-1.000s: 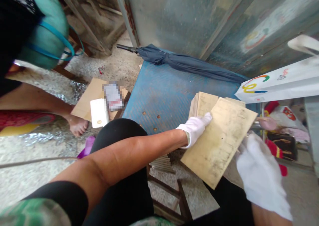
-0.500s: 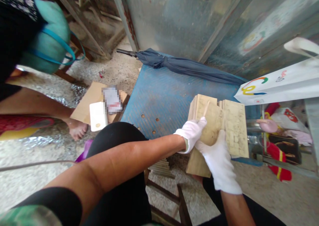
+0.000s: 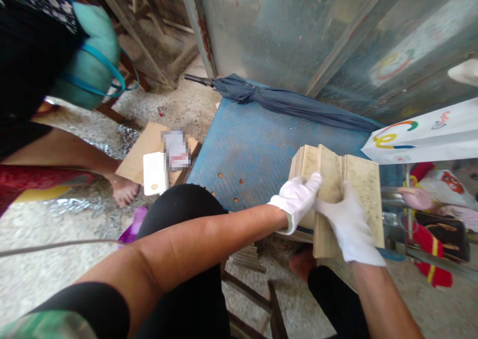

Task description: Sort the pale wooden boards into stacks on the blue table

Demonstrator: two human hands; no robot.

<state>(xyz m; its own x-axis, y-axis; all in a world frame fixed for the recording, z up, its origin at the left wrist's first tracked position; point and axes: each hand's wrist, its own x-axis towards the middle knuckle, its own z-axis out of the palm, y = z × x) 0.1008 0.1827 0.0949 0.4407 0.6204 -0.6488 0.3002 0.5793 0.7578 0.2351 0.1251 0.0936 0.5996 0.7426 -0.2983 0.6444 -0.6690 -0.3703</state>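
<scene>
White gloves cover both my hands. My right hand (image 3: 349, 224) grips a thin, pale wooden board (image 3: 329, 172), thumb along its right side, other fingers partly hidden. My left hand (image 3: 297, 199) is curled closed against the board's left edge; whatever is in its fingers is hidden. The held board stands somewhat tilted between two stacks of similar boards on a blue bench. The left stack (image 3: 304, 160) is partly behind my left hand. The right stack (image 3: 364, 194) has dark smudges on its top board.
A folded dark umbrella (image 3: 284, 102) lies along the back of the blue bench (image 3: 242, 145). A white paper bag (image 3: 429, 135) stands at right. More boards (image 3: 248, 257) lie below, near a wooden stool (image 3: 257, 296). Another person's bare foot (image 3: 125, 189) is at left, beside cardboard (image 3: 136, 152).
The held board has turned from lying nearly flat to a more upright tilt. A thin light strip seen by my left thumb no longer shows. The whole view has shifted slightly.
</scene>
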